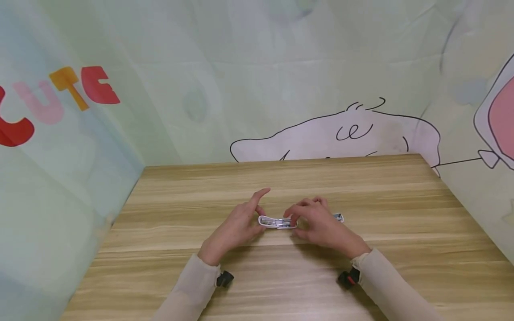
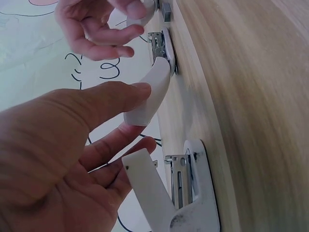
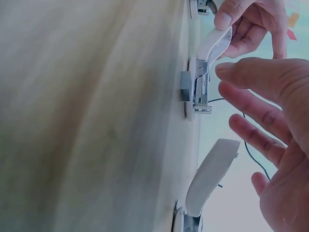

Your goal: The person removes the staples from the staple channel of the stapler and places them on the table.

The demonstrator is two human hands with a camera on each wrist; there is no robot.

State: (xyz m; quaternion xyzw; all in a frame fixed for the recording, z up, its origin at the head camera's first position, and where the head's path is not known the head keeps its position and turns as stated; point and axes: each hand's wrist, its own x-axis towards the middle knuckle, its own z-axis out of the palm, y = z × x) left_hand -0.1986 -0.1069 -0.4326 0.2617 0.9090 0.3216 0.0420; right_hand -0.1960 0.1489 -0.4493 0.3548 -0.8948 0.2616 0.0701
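A white stapler (image 1: 278,222) lies on the table between the hands, its top handle swung open and the metal staple channel (image 3: 201,89) exposed. My left hand (image 1: 241,221) pinches the raised handle (image 2: 153,92) between thumb and fingers. My right hand (image 1: 319,223) hovers beside the channel end, fingers loosely bent; in the right wrist view its fingertips stand apart from the metal, holding nothing visible. A small grey block (image 3: 185,87), perhaps a strip of staples, lies against the stapler's near side.
A second open white stapler (image 2: 193,193) stands by the left hand, hidden behind it in the head view. A third (image 3: 212,176), also open, lies beyond the right hand. A printed cloth (image 1: 192,89) hangs behind the wooden table (image 1: 273,276).
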